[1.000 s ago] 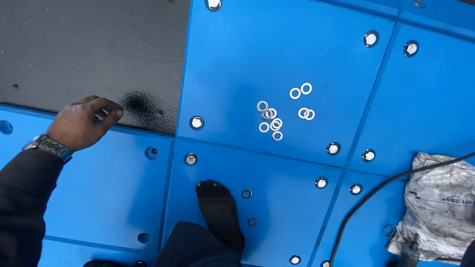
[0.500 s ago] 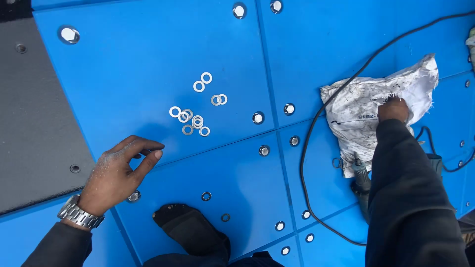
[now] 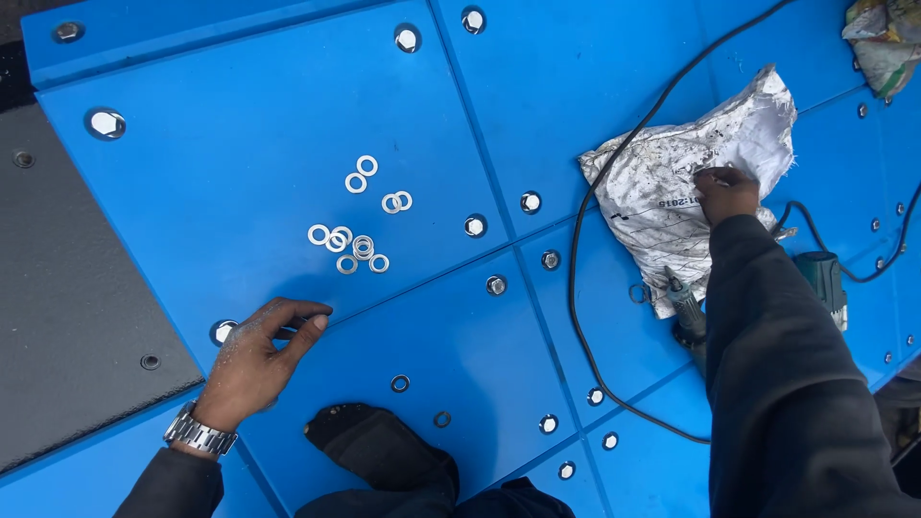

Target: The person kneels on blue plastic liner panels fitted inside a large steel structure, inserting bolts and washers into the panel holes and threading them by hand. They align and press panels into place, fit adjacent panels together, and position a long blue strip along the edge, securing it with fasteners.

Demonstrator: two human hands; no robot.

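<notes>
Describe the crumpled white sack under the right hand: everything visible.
The crumpled white sack looks like woven plastic, dirty with grey smudges and some dark print. It lies flat but heavily creased on the blue bolted panel, its upper corner pointing up and right. The right hand presses on its right side. A black cable curves along its left edge, and a power tool's tip lies at its lower edge.

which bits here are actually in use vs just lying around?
In hand or touched:
- left hand resting on the blue panel, beside a bolt hole
- right hand on the crumpled white bag
- loose washers, just beyond the left hand

Lying about:
- power tool and black cable
- second crumpled bag, top right corner
- grey mat
</notes>
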